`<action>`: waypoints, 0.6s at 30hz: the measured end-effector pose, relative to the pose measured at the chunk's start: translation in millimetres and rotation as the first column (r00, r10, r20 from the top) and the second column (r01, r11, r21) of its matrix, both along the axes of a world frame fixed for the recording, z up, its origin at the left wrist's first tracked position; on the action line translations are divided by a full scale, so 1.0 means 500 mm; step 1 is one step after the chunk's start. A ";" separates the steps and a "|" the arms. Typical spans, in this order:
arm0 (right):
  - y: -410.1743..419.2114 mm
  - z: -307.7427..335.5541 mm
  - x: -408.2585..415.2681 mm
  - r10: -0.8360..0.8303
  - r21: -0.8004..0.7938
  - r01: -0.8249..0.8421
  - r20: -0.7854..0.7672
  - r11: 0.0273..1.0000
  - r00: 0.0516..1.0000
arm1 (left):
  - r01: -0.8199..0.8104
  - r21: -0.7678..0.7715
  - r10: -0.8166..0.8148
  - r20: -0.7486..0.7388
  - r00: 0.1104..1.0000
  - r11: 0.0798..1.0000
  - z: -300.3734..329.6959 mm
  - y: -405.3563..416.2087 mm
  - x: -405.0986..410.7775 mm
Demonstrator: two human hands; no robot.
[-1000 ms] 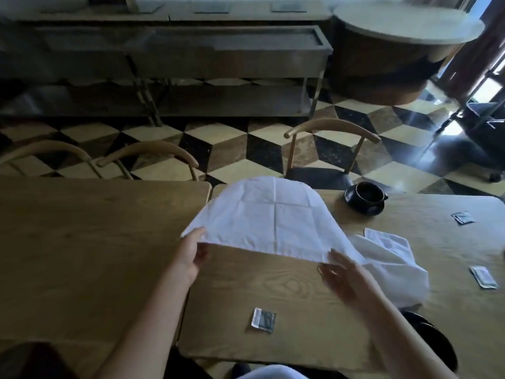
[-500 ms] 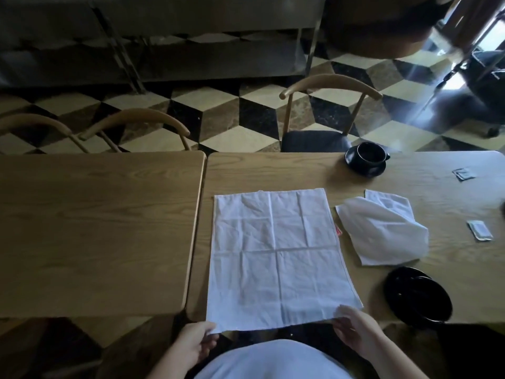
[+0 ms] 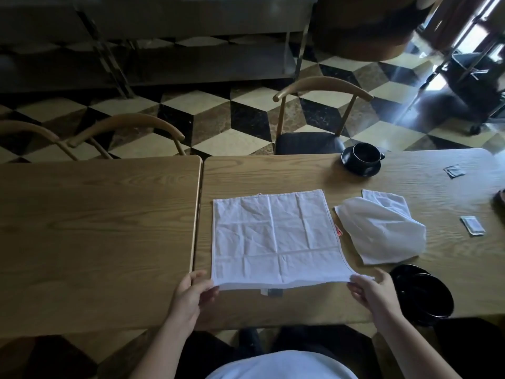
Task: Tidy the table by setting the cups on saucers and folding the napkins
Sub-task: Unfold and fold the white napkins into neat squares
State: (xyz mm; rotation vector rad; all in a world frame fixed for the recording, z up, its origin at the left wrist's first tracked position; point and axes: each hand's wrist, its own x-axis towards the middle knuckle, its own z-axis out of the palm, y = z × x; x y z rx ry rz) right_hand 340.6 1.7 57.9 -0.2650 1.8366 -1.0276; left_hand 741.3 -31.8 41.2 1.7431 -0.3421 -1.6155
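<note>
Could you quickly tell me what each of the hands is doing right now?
Left hand: pinching the white napkin's near-left corner.
Right hand: pinching its near-right corner.

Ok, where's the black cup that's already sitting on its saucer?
In the head view, the black cup sits on its saucer at the right-hand table's far edge, right of centre, in front of the dark-seated chair and beyond the crumpled napkin.

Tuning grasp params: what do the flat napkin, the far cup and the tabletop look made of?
Napkin: white woven cloth, probably cotton; soft creases, stitched hem, limp near edge lifted by both hands.
Cup: black, glossy, likely glazed ceramic; the rim catches the light.
Tabletop: light wood or wood veneer, matte; visible grain.
</note>
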 end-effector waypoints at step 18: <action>-0.323 0.013 -0.102 0.556 0.154 -0.553 -0.451 0.819 0.698 | 0.132 -0.121 -0.077 0.380 0.922 0.984 -0.053 -0.311 0.006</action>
